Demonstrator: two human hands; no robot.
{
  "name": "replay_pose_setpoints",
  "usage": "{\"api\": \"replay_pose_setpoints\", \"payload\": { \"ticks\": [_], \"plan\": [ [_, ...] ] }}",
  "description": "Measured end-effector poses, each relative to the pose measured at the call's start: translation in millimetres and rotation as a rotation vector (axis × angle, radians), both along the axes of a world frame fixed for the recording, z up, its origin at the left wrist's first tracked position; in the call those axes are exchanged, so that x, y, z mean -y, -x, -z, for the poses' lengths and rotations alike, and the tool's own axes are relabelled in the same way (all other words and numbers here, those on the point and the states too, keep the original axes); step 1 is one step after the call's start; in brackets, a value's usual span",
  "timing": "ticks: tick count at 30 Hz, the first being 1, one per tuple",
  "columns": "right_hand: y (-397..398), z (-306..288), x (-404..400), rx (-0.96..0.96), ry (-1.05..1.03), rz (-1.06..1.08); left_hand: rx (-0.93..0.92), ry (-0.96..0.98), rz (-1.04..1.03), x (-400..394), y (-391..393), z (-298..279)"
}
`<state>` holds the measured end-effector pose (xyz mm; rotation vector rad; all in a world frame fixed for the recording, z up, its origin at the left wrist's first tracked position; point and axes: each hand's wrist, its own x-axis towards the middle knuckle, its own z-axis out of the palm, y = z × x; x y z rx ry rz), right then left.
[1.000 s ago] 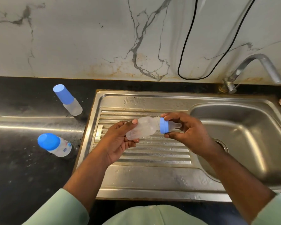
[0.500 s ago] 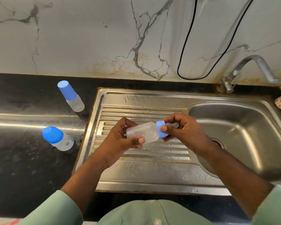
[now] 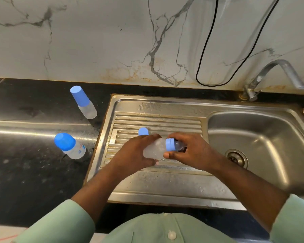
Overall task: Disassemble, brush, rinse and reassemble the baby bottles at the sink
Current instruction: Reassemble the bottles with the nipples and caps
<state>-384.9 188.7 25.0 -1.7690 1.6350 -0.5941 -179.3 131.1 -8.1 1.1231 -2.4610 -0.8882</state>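
You held the bottle on its side above the ribbed draining board, just left of the sink bowl. Your left hand was wrapped around the clear body, and your right hand gripped the blue collar, fingers curled over the teat end, which they hid. A loose blue cap lay on the board just behind your left hand. This looked like the unscrewing step: it would have gone best with the body held firm but not crushed, and all the turning done at the collar. I could not tell whether the collar had come loose at all. Keeping the work low over the board would have caught a dropped part. Two capped bottles, one tall and one short, stood on the dark counter left of the board, well apart.
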Motion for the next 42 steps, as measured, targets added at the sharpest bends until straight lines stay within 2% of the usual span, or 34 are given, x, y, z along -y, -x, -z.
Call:
{"api": "replay_pose_setpoints", "payload": {
  "ticks": [2, 3, 6, 8, 10, 11, 12, 13, 15, 17, 19, 22, 26, 29, 32, 34, 39, 42],
  "plan": [
    [-7.0, 3.1, 1.7, 0.098, -0.086, 0.131, 0.02, 0.33, -0.073, -11.2, 3.0, 16.1],
    [-10.5, 4.3, 4.3, 0.141, -0.147, 0.185, 0.0, 0.413, -0.113, -16.0, 3.3, 24.4],
    [-17.9, 8.1, 17.6, 0.178, -0.321, 0.179, 0.024, 0.477, -0.165, -17.3, -4.1, 43.6],
    [-15.3, 12.7, 28.6, 0.294, -0.438, 0.187, 0.061, 0.423, -0.223, -13.0, -10.8, 46.7],
    [-11.1, 20.6, 45.8, 0.497, -0.469, 0.288, -0.04, 0.195, -0.386, -8.6, -19.8, 42.4],
    [-11.1, 27.2, 56.3, 0.528, -0.424, 0.333, -0.106, 0.072, -0.474, -5.9, -25.4, 41.7],
    [-13.0, 36.7, 65.5, 0.465, -0.345, 0.36, -0.152, -0.008, -0.53, -3.7, -30.8, 41.2],
    [-15.2, 48.5, 74.9, 0.314, -0.245, 0.344, -0.187, -0.038, -0.565, -1.0, -36.0, 43.5],
    [-26.0, 72.1, 92.4, -0.014, -0.102, 0.16, -0.217, -0.047, -0.61, 2.2, -45.8, 47.6],
    [-39.1, 92.0, 104.1, -0.201, -0.108, -0.066, -0.256, -0.12, -0.614, 3.5, -49.9, 45.7],
    [-48.2, 105.9, 111.2, -0.318, -0.123, -0.184, -0.28, -0.186, -0.614, 4.2, -51.4, 43.6],
    [-56.8, 103.2, 113.7, -0.225, -0.015, -0.081, -0.301, -0.228, -0.6, 5.7, -55.0, 42.9],
    [-70.3, 46.8, 97.6, 0.118, 0.324, 0.259, -0.317, -0.268, -0.59, 12.5, -60.6, 45.1],
    [-80.7, -1.8, 73.9, 0.167, 0.498, 0.134, -0.317, -0.291, -0.581, 17.2, -60.7, 44.4],
    [-88.4, -12.7, 65.1, 0.064, 0.407, -0.083, -0.309, -0.287, -0.561, 18.3, -59.3, 45.3],
    [-91.6, -6.5, 66.5, 0.003, 0.316, -0.132, -0.307, -0.253, -0.557, 17.9, -55.9, 43.9],
    [-85.3, -11.6, 57.4, 0.007, 0.278, -0.075, -0.3, -0.22, -0.477, 18.3, -42.5, 37.8],
    [-69.3, -24.4, 35.0, 0.048, 0.269, 0.013, -0.29, -0.158, -0.353, 12.6, -31.5, 27.3]
  ]
}}
